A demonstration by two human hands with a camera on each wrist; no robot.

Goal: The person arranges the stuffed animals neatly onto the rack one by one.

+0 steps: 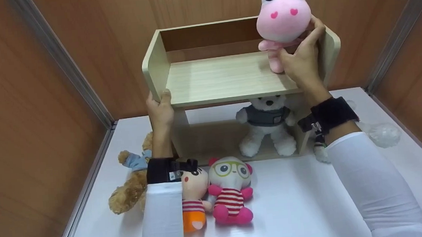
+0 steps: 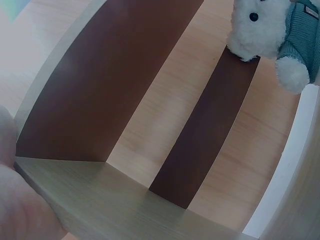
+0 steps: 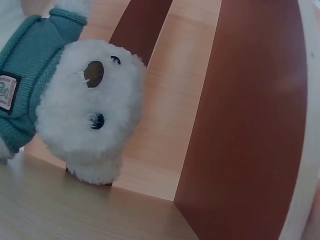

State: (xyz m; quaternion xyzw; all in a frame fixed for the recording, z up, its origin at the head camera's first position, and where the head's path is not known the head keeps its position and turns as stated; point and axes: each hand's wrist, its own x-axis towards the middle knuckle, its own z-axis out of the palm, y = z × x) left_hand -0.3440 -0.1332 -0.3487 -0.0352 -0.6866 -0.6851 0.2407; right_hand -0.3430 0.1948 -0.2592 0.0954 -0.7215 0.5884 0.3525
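Note:
My right hand (image 1: pixel 304 60) holds a pink frog plush toy (image 1: pixel 284 24) by its side, thumb in front of its body. The frog is upright over the right end of the upper board of a small wooden shelf (image 1: pixel 215 78), close to the right side panel. At the shelf's left front corner, my left hand (image 1: pixel 161 113) grips the side panel with its thumb along the edge. Part of that hand shows at the left of the left wrist view. A white plush bear (image 3: pixel 95 115) in a dark knitted top is in the lower compartment, on the right.
On the white table before the shelf lie a panda plush (image 1: pixel 232 192) with green glasses and a doll (image 1: pixel 194 187) in orange shorts, partly behind my left forearm. A brown teddy bear (image 1: pixel 133 181) lies left. Clear plastic (image 1: pixel 384 135) and a partly hidden toy (image 1: pixel 321 151) are right.

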